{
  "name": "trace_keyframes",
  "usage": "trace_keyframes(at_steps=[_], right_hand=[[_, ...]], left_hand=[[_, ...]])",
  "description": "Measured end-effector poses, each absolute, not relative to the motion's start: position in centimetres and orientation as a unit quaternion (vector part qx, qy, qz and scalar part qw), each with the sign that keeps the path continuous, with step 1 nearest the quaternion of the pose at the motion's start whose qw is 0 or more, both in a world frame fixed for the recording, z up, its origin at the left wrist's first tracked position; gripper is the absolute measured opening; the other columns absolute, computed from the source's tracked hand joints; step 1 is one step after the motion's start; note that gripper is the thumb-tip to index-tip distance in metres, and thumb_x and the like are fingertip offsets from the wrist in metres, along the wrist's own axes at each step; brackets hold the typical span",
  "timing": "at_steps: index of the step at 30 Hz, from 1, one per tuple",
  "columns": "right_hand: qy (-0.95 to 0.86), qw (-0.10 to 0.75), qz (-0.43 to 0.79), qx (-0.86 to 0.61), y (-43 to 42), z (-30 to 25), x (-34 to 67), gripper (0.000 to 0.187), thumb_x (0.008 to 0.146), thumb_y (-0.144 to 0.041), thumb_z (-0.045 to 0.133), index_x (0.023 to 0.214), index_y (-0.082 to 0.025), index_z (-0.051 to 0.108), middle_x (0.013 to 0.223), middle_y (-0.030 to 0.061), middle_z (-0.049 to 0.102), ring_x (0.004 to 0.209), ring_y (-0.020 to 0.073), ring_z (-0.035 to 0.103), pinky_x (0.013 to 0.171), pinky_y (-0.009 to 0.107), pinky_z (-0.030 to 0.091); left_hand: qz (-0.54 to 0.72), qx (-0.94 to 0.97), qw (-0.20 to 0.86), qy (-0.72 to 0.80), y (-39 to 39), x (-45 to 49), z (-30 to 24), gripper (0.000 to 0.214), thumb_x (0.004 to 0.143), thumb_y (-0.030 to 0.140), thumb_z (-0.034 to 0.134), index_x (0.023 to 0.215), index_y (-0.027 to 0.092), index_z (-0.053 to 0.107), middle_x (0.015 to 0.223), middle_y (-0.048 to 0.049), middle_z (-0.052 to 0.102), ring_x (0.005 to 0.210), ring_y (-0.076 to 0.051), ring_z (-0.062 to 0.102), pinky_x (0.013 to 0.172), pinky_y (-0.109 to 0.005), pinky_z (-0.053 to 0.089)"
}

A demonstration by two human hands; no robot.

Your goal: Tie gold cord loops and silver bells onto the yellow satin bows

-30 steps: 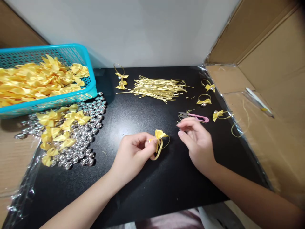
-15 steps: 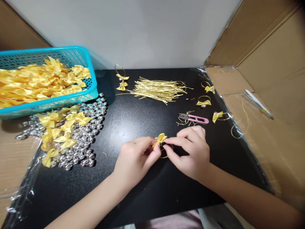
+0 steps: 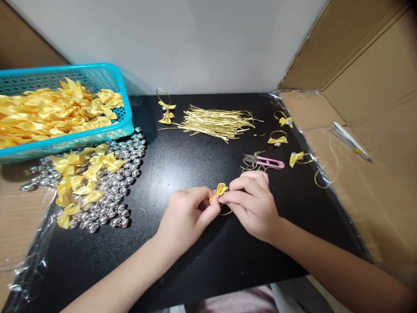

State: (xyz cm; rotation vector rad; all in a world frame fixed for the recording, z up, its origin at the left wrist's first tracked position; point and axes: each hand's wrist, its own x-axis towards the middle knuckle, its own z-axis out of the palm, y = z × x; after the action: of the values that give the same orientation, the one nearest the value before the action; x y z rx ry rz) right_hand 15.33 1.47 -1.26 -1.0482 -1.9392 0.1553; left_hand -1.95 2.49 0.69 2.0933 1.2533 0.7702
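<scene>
A small yellow ribbon bow (image 3: 222, 188) is pinched between the thumb and fingers of my left hand (image 3: 190, 213). Below it a loop of gold cord (image 3: 225, 213) hangs over the black tabletop. My right hand (image 3: 252, 206) is closed at the bow's right side, thumb and fingertips pressed together against it. What exactly the right fingertips grip is hidden; it may be part of the bow or its cord. Just beyond the right hand lie thread snips (image 3: 264, 161) with a pink handle, on some short gold cord offcuts.
A blue basket (image 3: 125, 102) of yellow bows stands at the left. Silver bells (image 3: 119, 211) with several bows (image 3: 107, 161) lie before it. Gold cords (image 3: 218, 124) are piled at the back. Bows on cord loops (image 3: 277, 140) lie right and back left. Cardboard (image 3: 368, 87) walls the right side.
My right hand has moved left and closed at the bow; its thumb and fingers were apart before. The left hand keeps its hold on the bow.
</scene>
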Motion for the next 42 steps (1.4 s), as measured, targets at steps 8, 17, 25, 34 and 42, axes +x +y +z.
trace_keyframes(at_steps=[8,17,25,34,42], right_hand=[[-0.811,0.473,0.200,-0.279,1.3,-0.6,15.8,0.017,0.092,-0.011,0.054,0.084,-0.021,0.064,0.092,0.0026,0.077,0.095,0.0153,0.068,0.081,0.034,0.050],[-0.745,0.565,0.293,-0.198,1.5,1.4,15.4,0.014,0.091,-0.008,0.053,0.089,-0.016,0.065,0.086,0.0116,0.076,0.085,0.0202,0.073,0.072,0.036,0.055],[-0.611,0.646,0.393,-0.234,4.1,5.9,15.3,0.014,0.088,-0.012,0.062,0.088,-0.024,0.069,0.086,0.0018,0.075,0.082,0.0150,0.072,0.073,0.032,0.061],[-0.417,0.561,0.631,-0.337,7.9,8.7,16.3,0.015,0.069,-0.015,0.080,0.082,-0.018,0.073,0.078,0.0007,0.075,0.069,0.0091,0.072,0.067,0.018,0.062],[-0.393,0.573,0.642,-0.324,8.7,8.5,17.0,0.008,0.071,-0.018,0.080,0.074,-0.020,0.073,0.082,-0.0015,0.076,0.076,0.0069,0.071,0.072,0.016,0.059]], left_hand=[[0.249,0.765,0.297,0.514,3.3,-2.3,0.2,0.030,0.085,0.023,0.053,0.055,0.017,0.056,0.046,0.0041,0.053,0.042,-0.008,0.047,0.046,-0.019,0.033],[0.204,0.809,0.211,0.509,6.0,-2.6,1.5,0.024,0.084,0.021,0.052,0.062,0.017,0.060,0.054,-0.0001,0.060,0.048,-0.011,0.052,0.052,-0.022,0.033],[0.209,0.801,0.198,0.525,10.1,-1.7,3.7,0.024,0.077,0.016,0.056,0.054,0.018,0.051,0.052,0.0012,0.053,0.050,-0.012,0.044,0.055,-0.025,0.027],[0.212,0.737,0.374,0.522,11.8,-1.7,3.5,0.027,0.080,0.028,0.053,0.054,0.018,0.051,0.048,0.0007,0.057,0.046,-0.013,0.052,0.050,-0.023,0.034],[0.117,0.608,0.635,0.462,12.4,-2.2,1.3,0.026,0.076,0.037,0.056,0.066,0.015,0.064,0.043,0.0048,0.051,0.039,-0.008,0.050,0.045,-0.019,0.038]])
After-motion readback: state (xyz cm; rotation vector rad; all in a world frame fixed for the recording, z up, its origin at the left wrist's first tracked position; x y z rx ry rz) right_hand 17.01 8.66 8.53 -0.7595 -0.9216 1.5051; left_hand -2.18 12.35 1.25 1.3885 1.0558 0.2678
